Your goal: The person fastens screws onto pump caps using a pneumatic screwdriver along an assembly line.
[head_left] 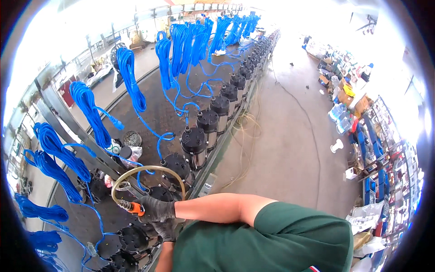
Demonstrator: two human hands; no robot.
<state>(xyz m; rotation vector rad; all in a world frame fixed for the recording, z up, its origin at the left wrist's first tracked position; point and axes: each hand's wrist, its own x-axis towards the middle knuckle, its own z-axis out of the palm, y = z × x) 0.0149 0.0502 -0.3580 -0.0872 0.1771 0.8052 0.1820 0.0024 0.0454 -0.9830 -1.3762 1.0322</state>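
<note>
My right hand [154,208], in a dark grey glove, is closed round an orange air tool [137,209]. A metal coupling joins the tool to a yellowish hose [147,167], which arches up and over a black-topped motor or pump. Just below and partly behind the right hand is my gloved left hand [165,230]; its fingers are hidden. Both hands are over a row of steel cylinders with black tops. One such unit [161,192] lies just beyond the hands, and another [133,238] is on the nearer side. The tool's working end is not visible.
Coiled blue cables [131,77] hang along the rail, their leads running to the units. More cylinders [194,140] line the bench edge. A small tub of metal parts [132,138] sits on the bench. Hoses lie on the floor [285,145]; shelves and boxes stand right.
</note>
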